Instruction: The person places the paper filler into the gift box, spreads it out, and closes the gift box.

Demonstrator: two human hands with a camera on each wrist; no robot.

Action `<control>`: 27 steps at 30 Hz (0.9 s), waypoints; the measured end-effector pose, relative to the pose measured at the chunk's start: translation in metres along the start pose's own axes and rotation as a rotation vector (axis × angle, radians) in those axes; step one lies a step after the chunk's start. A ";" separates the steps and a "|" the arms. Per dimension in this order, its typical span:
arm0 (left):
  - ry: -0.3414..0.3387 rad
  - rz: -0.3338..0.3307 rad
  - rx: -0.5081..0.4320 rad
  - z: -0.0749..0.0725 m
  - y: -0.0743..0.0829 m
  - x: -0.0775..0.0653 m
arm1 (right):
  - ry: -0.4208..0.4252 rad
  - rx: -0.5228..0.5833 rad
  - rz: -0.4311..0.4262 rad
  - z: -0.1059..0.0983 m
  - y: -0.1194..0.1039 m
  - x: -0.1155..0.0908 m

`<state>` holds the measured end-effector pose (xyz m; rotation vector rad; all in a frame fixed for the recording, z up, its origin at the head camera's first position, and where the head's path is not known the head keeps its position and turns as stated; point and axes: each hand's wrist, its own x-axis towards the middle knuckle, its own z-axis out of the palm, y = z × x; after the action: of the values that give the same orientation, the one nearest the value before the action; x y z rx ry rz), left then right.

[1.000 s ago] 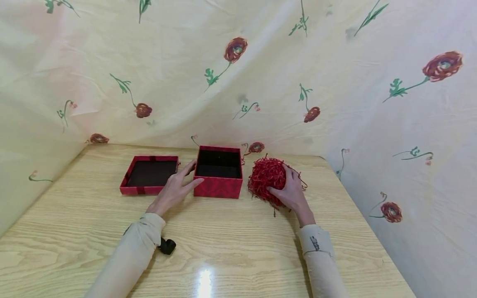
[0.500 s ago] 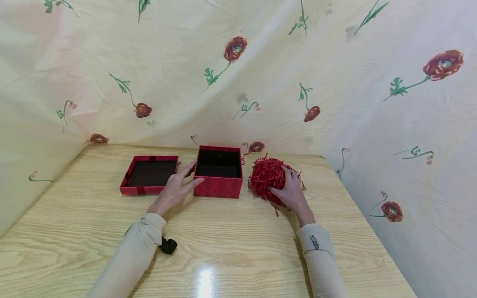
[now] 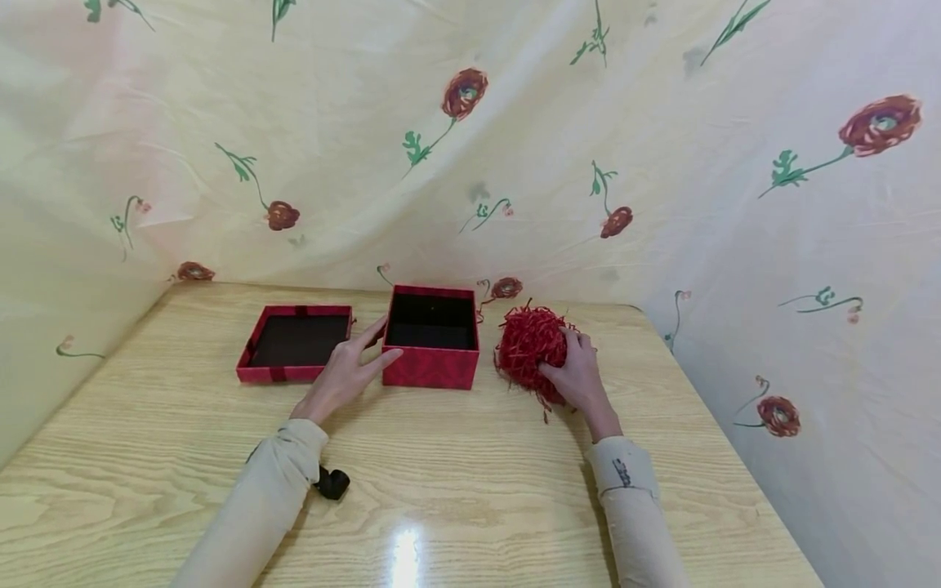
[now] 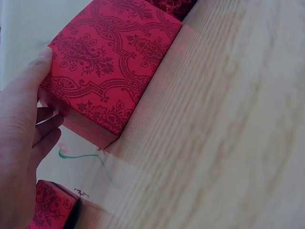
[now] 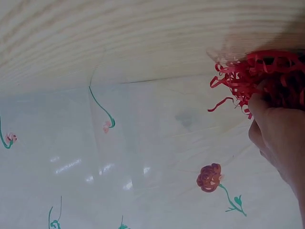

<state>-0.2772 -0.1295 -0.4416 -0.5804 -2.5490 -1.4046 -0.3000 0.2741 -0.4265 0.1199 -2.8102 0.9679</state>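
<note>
A red gift box (image 3: 430,369) with a damask pattern and a black inside stands uncovered at the back of the table. My left hand (image 3: 344,377) grips its left front corner, thumb on the front face and fingers along the left side. In the left wrist view the patterned front (image 4: 112,52) fills the upper left, beside my thumb. To the box's right is a clump of red shredded paper (image 3: 525,347). My right hand (image 3: 578,373) holds this clump from its right side. Loose strands (image 5: 231,78) stick out past the fingers in the right wrist view.
Left of the box lies the red lid (image 3: 253,374), inside up, its dark lining showing. A small black object (image 3: 334,485) lies by my left sleeve. A flowered cloth (image 3: 353,163) hangs close behind the table (image 3: 470,506) and along its sides.
My right hand has closed in on the shredded paper, and the clump looks narrower and has shifted slightly right. My left hand and the box stay in place.
</note>
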 end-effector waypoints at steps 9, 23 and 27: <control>-0.003 -0.001 -0.010 0.000 -0.001 0.001 | 0.048 0.058 -0.011 -0.002 0.003 0.002; 0.004 0.007 -0.006 -0.001 0.000 0.001 | 0.092 0.138 -0.026 -0.012 -0.003 -0.001; -0.003 0.007 -0.008 -0.001 -0.001 0.001 | 0.099 0.157 -0.024 -0.015 -0.005 0.000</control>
<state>-0.2781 -0.1302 -0.4415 -0.5926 -2.5420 -1.4127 -0.2970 0.2795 -0.4125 0.1218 -2.6357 1.1554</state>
